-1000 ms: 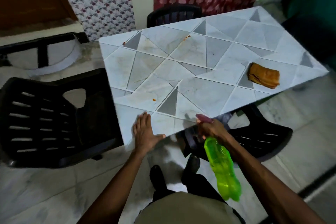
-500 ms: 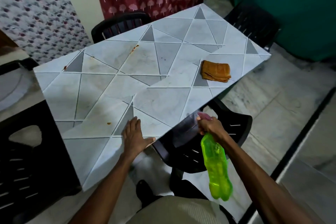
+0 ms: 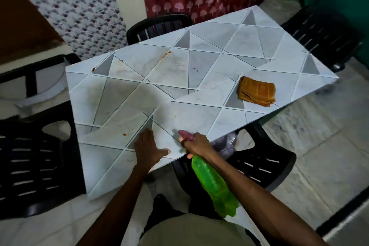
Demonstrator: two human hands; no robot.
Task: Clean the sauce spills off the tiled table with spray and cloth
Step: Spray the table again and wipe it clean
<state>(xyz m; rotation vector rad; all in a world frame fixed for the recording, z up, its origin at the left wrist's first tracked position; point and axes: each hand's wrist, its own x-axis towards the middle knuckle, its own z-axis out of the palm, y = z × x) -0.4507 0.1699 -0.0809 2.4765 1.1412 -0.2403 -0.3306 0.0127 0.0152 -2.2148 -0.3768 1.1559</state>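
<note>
- Spray bottle point(image 3: 213, 185): translucent green, pink nozzle, gripped at the neck by right hand point(image 3: 196, 144).
- Left hand point(image 3: 147, 150): flat, fingers straight, on tabletop point(image 3: 119, 94); sauce spot point(image 3: 124, 134) just left of it.
- Cloth point(image 3: 256, 94): folded, orange, well beyond right hand.
- Since 0.5 s ago: right hand moved from off the edge to over the tabletop; left hand unchanged.

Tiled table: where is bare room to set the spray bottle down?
The far right corner of the tiled table beyond the cloth is bare, and so is the middle stretch between the cloth and the sauce streak. The near edge is crowded: left hand flat, right hand gripping the spray bottle.
</note>
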